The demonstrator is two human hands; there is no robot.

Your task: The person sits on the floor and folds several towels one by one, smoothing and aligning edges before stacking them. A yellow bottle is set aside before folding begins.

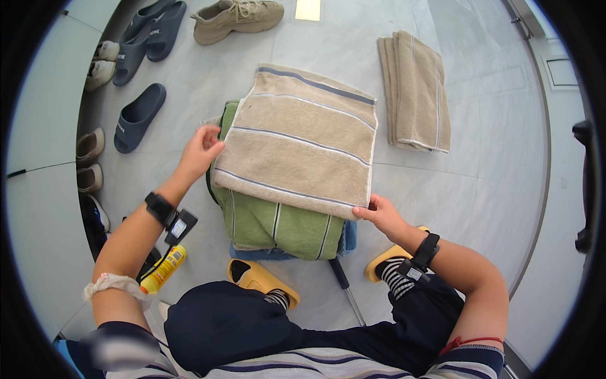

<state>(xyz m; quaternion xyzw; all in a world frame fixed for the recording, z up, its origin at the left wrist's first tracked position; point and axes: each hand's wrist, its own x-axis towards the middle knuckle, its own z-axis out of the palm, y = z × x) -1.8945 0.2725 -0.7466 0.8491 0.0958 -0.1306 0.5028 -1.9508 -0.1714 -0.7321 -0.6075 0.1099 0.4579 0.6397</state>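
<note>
A beige towel (303, 128) with grey and white stripes lies spread over a pile in front of me. My right hand (381, 215) pinches its near right corner, thumb on top. At the towel's left edge is my left hand (201, 147), its fingers bent and apart, the thumb tip at or very near the cloth. Underneath shows a green towel (255, 215) with white and dark stripes. Below that, part of a blue cloth (350, 237) sticks out. What supports the pile is hidden.
A folded beige towel (419, 90) lies on the floor at right. Dark slides (139, 118) and a beige sneaker (239, 19) are at the upper left. A yellow bottle (163, 270) lies near my left forearm. A dark-handled metal pole (348, 289) lies between my feet in yellow slippers (265, 282).
</note>
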